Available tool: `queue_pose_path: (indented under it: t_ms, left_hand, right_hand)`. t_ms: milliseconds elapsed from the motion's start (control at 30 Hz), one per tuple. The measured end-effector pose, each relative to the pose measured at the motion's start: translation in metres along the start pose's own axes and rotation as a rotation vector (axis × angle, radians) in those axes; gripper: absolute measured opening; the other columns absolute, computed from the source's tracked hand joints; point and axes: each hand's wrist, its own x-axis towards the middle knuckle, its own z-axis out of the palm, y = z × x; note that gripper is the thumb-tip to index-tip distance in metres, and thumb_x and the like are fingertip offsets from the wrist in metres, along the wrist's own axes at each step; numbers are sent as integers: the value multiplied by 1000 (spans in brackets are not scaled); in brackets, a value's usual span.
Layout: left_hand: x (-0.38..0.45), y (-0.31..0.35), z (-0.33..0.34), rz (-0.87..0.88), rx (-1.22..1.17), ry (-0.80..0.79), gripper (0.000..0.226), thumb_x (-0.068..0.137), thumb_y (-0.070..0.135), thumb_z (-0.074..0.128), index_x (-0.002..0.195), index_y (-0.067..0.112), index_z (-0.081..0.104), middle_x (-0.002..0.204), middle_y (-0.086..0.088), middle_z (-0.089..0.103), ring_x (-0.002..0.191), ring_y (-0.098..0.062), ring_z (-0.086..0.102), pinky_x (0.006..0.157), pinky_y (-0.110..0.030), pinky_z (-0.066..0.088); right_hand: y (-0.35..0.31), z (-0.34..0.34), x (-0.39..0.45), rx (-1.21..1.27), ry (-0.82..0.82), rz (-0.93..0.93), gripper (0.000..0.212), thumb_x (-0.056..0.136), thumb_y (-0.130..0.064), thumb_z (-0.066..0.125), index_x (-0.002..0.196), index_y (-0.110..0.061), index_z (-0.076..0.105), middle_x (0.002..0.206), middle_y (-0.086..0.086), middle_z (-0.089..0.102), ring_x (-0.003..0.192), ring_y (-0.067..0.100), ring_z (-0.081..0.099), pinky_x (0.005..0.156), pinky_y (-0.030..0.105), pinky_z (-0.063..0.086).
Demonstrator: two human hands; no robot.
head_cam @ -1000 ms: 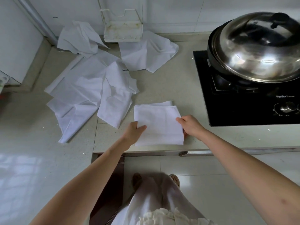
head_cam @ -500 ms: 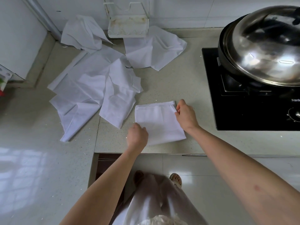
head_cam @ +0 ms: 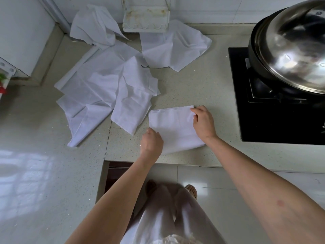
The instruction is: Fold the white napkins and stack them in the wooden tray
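White folded napkin (head_cam: 173, 128) is sitting flat on the speckled desk (head_cam: 202, 88), close to the front edge, just right of the messy pile of loose napkins (head_cam: 105, 95). Both arms come in from the bottom of the shot, bare forearms, reaching forward and down.

The left hand (head_cam: 152, 142) is at the napkin's near left corner, knuckles up, fingers curled under so the grip looks clamped on that corner, though the fingertips themselves are hidden. The right hand (head_cam: 204, 123) is further forward, at the far right corner, wrist bent inward, with thumb and fingers pinching the cloth edge there, so that grip is closed on the napkin too.

Another loose napkin (head_cam: 174, 46) lies spread near the back wall, partly under a white rack (head_cam: 146, 20), and one more crumpled one (head_cam: 95, 25) leans in the back left corner. Over on the right there's a black stove (head_cam: 274, 120) with a big pan under a shiny steel lid (head_cam: 295, 46).
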Motion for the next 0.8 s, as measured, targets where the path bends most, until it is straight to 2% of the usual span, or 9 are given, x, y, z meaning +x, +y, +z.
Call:
queue_pose_path:
  t_ms: [133, 267, 467, 567, 800]
  left_hand:
    - [0, -1, 2, 8, 24, 11, 27, 103, 18, 32, 115, -3, 44, 117, -21, 57, 98, -34, 60, 67, -34, 44]
    - [0, -2, 3, 27, 8, 22, 26, 103, 17, 32, 114, -3, 44, 115, -20, 57, 97, -34, 60, 66, -33, 42]
    - [4, -1, 2, 25, 8, 14, 27, 103, 20, 32, 115, -2, 43, 116, -19, 58, 98, -32, 61, 67, -33, 45]
    - [4, -1, 2, 18, 21, -2, 28, 103, 20, 33, 118, -3, 43, 119, -20, 57, 101, -33, 60, 73, -36, 48]
    - [2, -1, 1, 27, 78, -66, 39, 103, 19, 35, 131, -7, 37, 126, -22, 53, 107, -33, 59, 81, -36, 51]
  right_hand:
    - [1, 2, -1, -67, -43, -87, 38, 92, 6, 43, 129, 6, 52, 121, 18, 50, 108, 31, 54, 89, 35, 45]
    - [2, 8, -6, -144, -53, -140, 42, 89, 11, 46, 131, 10, 48, 120, 21, 49, 110, 34, 50, 88, 32, 45]
    - [-1, 10, -5, -178, -61, -120, 44, 88, 13, 47, 132, 10, 46, 120, 21, 47, 108, 33, 49, 86, 29, 44]
    - [-3, 10, -8, -169, -49, -95, 41, 88, 13, 46, 129, 11, 48, 118, 22, 47, 106, 33, 49, 87, 28, 44]
    - [-1, 6, -16, -293, -111, -68, 48, 84, 19, 41, 130, 10, 46, 133, 16, 45, 101, 32, 46, 90, 36, 46]
